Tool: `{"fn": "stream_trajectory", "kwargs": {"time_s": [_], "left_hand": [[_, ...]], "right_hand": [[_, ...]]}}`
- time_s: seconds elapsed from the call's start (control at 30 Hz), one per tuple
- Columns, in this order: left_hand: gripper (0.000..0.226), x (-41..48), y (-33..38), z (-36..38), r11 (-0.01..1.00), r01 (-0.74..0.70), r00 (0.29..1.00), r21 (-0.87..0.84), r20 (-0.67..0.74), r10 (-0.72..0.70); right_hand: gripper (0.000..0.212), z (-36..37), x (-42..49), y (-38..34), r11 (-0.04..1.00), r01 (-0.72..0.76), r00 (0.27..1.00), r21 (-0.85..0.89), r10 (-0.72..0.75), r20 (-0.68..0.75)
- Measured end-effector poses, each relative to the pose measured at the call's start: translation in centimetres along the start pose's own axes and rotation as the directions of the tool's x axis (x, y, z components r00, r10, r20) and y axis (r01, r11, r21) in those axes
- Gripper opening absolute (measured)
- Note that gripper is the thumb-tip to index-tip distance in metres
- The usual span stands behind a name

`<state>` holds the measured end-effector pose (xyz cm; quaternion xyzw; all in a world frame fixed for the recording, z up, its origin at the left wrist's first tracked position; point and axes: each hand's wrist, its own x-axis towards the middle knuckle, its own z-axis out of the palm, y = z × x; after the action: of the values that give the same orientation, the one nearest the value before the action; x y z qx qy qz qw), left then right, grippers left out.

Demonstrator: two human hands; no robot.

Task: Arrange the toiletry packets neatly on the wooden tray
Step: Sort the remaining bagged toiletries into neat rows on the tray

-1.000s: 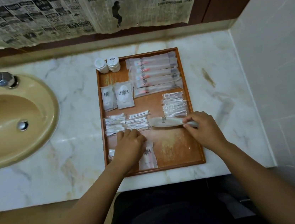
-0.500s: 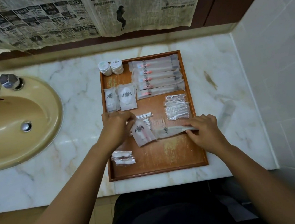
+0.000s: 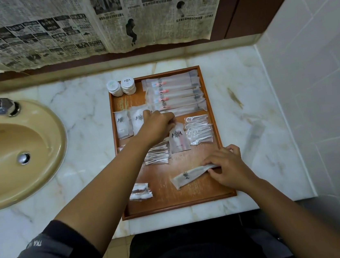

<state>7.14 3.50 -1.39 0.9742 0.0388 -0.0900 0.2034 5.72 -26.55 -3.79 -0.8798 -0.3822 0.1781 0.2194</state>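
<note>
The left hand [image 3: 158, 126] covers the right part of a square packet [image 3: 138, 120] in the left-middle of the wooden tray [image 3: 185, 207]. Its curled fingers [image 3: 171, 119] hide the top edge of the small packet [image 3: 178, 138] they hold at the tray's centre. The left forearm [image 3: 117, 178] crosses the tray's left side, hiding part of the cotton swab packets [image 3: 157, 157] and all but a sliver of another packet [image 3: 121, 148] by the left rim. The right hand [image 3: 229, 168] hides the right end of the long packet [image 3: 188, 175] near the tray's front. A pale, blurred strip [image 3: 253, 137] lies on the surface [image 3: 276, 169] right of the tray, and I cannot tell what it is. The packets' emblems are too small to read. Left of the tray, the sink [image 3: 57, 125] and tap [image 3: 1, 105] are cut off by the picture's edge.
</note>
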Motion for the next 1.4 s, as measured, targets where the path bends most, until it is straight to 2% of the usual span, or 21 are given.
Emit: {"fn": "stream_trajectory", "kwargs": {"time_s": [0.17,0.37,0.53,0.7,0.8,0.93,1.03,1.2,1.4], "left_hand": [[0.014,1.0,-0.8,0.5,0.999,-0.001,1.000,0.037,-0.001,0.001],[0.011,1.7,-0.7,1.1,0.995,-0.001,0.988,0.100,-0.154,0.016],[0.019,1.2,-0.7,2.2,0.992,-0.020,0.982,0.122,-0.182,0.042],[0.030,-3.2,0.1,1.8,0.999,0.000,0.957,0.032,-0.289,0.009],[0.020,-9.0,1.7,2.3,0.998,-0.063,0.929,-0.019,-0.367,0.051],[0.027,-16.2,2.7,6.4,0.978,-0.189,0.943,0.087,-0.263,0.206],[0.038,-18.2,2.9,9.0,0.959,-0.242,0.938,0.149,-0.218,0.270],[0.070,-19.0,4.2,10.7,0.965,-0.171,0.984,0.198,-0.020,0.179],[0.077,-19.8,3.9,11.3,0.969,-0.129,0.991,0.212,-0.009,0.134]], "right_hand": [[0.021,0.1,0.2,-0.2,1.000,0.004,1.000,0.010,-0.004,-0.014],[0.021,0.3,0.8,-0.3,1.000,0.024,1.000,0.019,-0.023,-0.016],[0.020,0.8,0.9,-0.6,0.999,0.042,0.999,0.001,-0.042,-0.024],[0.020,1.9,0.7,-1.7,0.998,0.059,0.994,-0.022,-0.061,-0.094],[0.025,2.6,0.8,-2.7,0.995,0.060,0.986,-0.077,-0.071,-0.150],[0.041,3.4,0.1,-2.7,0.985,0.081,0.983,-0.154,-0.104,-0.148],[0.057,4.2,-1.1,-3.1,0.979,0.107,0.990,-0.176,-0.120,-0.068],[0.080,5.6,-3.4,-4.7,0.972,0.001,0.994,-0.237,0.025,0.108],[0.082,5.9,-4.1,-4.8,0.957,-0.036,0.988,-0.286,0.077,0.135]]}}
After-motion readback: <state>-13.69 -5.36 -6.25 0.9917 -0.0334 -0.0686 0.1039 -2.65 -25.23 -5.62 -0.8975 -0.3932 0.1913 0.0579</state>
